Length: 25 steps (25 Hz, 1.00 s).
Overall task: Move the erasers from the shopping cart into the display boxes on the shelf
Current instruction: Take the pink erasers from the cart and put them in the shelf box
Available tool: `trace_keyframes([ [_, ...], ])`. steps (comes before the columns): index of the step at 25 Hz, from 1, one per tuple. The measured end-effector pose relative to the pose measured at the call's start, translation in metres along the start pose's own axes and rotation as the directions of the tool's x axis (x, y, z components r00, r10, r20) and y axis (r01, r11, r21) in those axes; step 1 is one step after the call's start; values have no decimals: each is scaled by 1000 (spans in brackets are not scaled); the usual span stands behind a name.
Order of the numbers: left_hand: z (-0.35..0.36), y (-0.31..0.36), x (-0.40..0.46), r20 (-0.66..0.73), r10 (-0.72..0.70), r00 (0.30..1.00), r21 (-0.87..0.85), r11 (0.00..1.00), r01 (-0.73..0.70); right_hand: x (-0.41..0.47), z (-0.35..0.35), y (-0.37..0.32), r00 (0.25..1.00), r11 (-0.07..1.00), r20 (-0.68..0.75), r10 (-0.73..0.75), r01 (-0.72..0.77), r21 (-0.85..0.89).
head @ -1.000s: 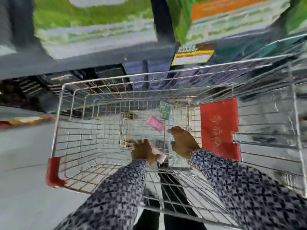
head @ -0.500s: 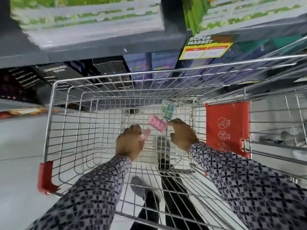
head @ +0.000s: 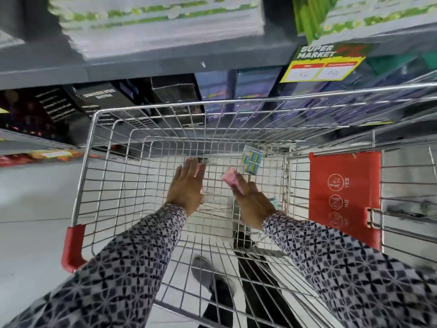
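The left hand (head: 189, 185) reaches deep into the shopping cart (head: 146, 129), fingers stretched nearly flat with a sliver of pink showing at their edges, so it seems to press a small eraser against the palm, though how firmly I cannot tell; to its right, across a short gap of wire mesh, the right hand (head: 254, 201) pinches a pink eraser (head: 233, 178) between thumb and fingertips, clear of the cart floor; the eraser's long axis runs diagonally, its free end pointing up and to the left, away from the wrist and toward the far wall of the cart; just beyond and right of that hand a blue-and-green eraser pack (head: 252, 160) leans against the far mesh, roughly upright, and a teal scrap peeks out beside the right wrist, too hidden to name; the step in hand looks like gathering, with the stock lifted but nothing shelved yet; the next move calls for raising both hands over the cart rim and carrying them toward the shelf (head: 165, 65) ahead, where the display boxes are not clearly identifiable in this blurred view.
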<state>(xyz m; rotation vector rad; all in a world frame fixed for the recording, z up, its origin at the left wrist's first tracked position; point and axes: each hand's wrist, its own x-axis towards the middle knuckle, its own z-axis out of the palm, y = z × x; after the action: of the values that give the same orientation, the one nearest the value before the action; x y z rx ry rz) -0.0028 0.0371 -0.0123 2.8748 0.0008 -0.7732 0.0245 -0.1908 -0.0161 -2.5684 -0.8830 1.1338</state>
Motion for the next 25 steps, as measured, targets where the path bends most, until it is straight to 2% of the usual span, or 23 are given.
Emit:
trace_keyframes([
  [3, 18, -7, 4, 37, 17, 999, 22, 1000, -17, 3, 9, -1, 998, 999, -56, 25, -23, 48],
  [6, 31, -9, 3, -30, 16, 999, 6, 1000, -16, 15, 1, 3, 983, 996, -175, -55, 41, -82],
  [9, 34, -11, 8, -65, 50, 997, 2, 999, -50, 29, 5, 10, 977, 967, -121, -178, 151, -204],
  [12, 34, -16, 7, -53, 72, 996, -26, 997, -74, 37, 12, 15, 968, 951, -128, -216, 178, -254],
  [16, 15, -22, -6, 5, 28, 1000, -204, 979, -26, 32, 3, 6, 978, 981, -121, -169, 155, -119],
  [19, -40, -19, -42, -30, -45, 999, -304, 952, 34, -3, -43, -26, 958, 990, -257, -129, 139, 18],
  [21, -97, -7, -79, -102, -60, 993, -370, 929, 18, -46, -86, -53, 925, 986, -369, -96, 138, 89],
  [25, -242, 15, -156, -290, 7, 957, -395, 910, -127, -154, -197, -114, 839, 987, -533, -110, 156, 42],
])
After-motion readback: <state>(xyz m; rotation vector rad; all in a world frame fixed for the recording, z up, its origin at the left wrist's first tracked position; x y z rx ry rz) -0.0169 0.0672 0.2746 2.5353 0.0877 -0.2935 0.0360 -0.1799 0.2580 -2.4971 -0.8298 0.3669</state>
